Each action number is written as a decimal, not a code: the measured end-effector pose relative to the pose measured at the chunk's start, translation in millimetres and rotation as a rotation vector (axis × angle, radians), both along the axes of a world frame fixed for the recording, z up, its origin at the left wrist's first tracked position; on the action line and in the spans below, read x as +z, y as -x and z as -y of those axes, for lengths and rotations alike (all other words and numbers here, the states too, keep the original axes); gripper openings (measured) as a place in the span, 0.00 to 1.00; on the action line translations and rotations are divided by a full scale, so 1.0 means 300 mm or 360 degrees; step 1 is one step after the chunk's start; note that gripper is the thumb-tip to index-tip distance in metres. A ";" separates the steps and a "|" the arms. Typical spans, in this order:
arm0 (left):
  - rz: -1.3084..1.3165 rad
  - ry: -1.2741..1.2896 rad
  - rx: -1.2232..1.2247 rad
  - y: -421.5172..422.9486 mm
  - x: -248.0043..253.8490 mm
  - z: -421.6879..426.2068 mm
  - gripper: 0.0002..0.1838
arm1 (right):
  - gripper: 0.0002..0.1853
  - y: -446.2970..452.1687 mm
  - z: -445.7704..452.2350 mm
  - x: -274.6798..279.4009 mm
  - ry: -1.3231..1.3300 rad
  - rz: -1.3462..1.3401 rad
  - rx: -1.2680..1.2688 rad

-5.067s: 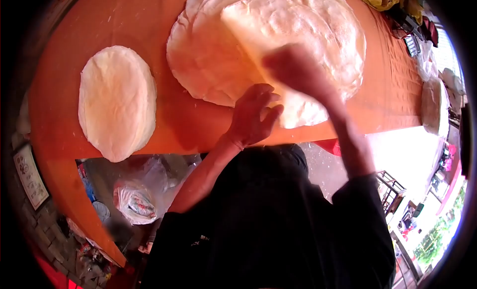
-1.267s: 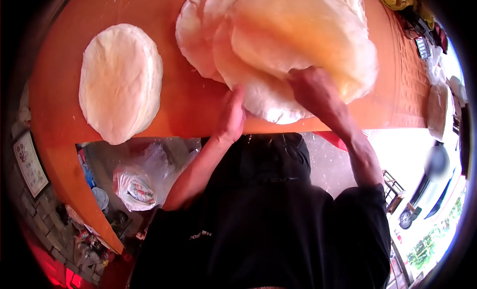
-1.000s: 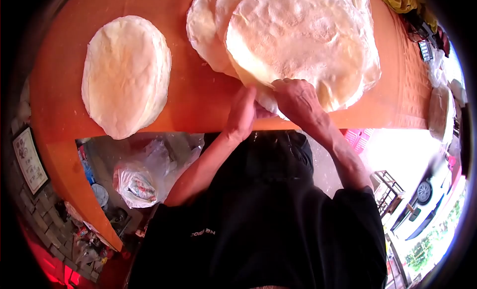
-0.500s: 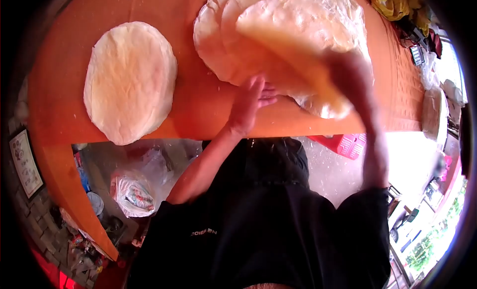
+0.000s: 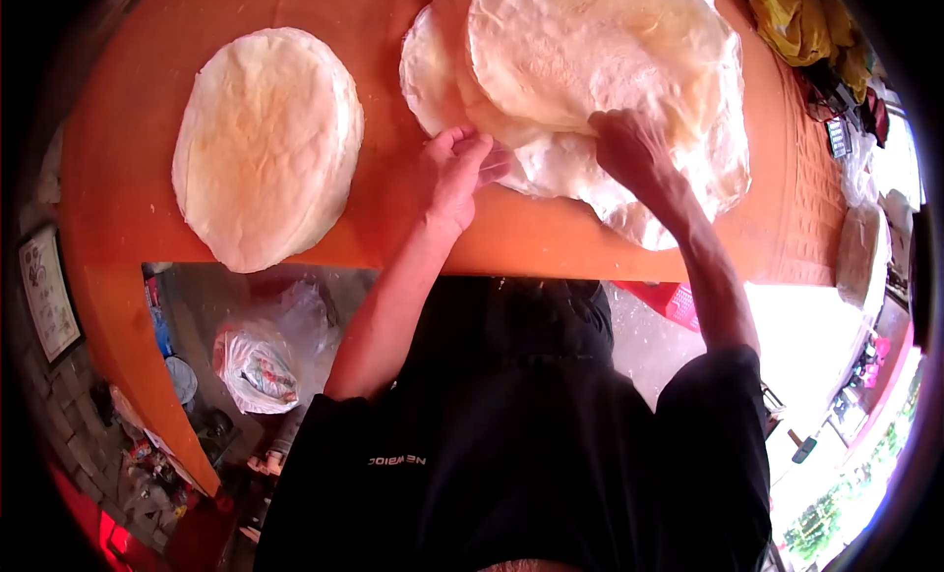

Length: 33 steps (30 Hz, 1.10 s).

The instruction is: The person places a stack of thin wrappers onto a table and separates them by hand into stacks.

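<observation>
A pile of large, thin, pale flatbreads (image 5: 560,51) overlaps on the orange table. My right hand (image 5: 634,149) lies over the near side of this pile, its fingers closed on the near edge of the top flatbread. The sheets beneath show a shiny, crumpled rim. At the pile's near left edge is my left hand (image 5: 460,174), with bent fingers held apart and nothing visible in them. Farther left, a neat oval stack of flatbreads (image 5: 265,149) lies by itself, apart from both hands.
The orange table (image 5: 379,218) has its near edge just before my body. Below it are a white plastic bag (image 5: 258,367) and a red plastic basket (image 5: 678,304). Yellow plastic bags (image 5: 787,21) lie at the far right, and a framed picture (image 5: 49,292) stands at the left.
My right hand has moved left onto the pile, and the blurred flatbread it was swinging now lies flat on top. My left hand has shifted left, its fingers more bent.
</observation>
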<state>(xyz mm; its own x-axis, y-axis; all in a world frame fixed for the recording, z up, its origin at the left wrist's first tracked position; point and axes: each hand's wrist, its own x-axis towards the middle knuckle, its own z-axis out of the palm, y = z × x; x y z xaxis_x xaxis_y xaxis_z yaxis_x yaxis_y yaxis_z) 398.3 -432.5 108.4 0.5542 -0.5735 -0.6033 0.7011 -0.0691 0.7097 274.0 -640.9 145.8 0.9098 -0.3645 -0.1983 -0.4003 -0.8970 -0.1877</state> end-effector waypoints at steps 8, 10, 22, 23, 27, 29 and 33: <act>-0.0150 0.0063 -0.0197 0.068 -0.035 0.036 0.11 | 0.04 0.048 -0.034 0.002 -0.0149 0.0240 -0.0026; -0.0170 0.0185 -0.0249 0.085 -0.045 0.033 0.09 | 0.04 0.012 -0.065 0.055 -0.0216 0.0171 -0.0061; -0.0286 0.0672 0.0002 0.121 0.016 0.098 0.10 | 0.18 0.050 -0.168 0.079 -0.0290 0.0548 0.0136; -0.0287 0.0669 0.0000 0.119 0.012 0.098 0.10 | 0.18 0.054 -0.167 0.062 -0.0293 0.0549 0.0134; -0.0371 0.0610 -0.0039 0.107 -0.012 0.115 0.14 | 0.10 0.042 -0.143 -0.008 -0.0137 0.0347 -0.0022; -0.0399 0.0525 -0.0021 0.103 -0.046 0.116 0.14 | 0.06 0.006 -0.094 0.007 0.0122 0.0028 0.0091; -0.0470 0.0427 -0.0017 0.091 -0.047 0.105 0.17 | 0.02 -0.039 0.240 0.241 0.1737 -0.0176 0.0830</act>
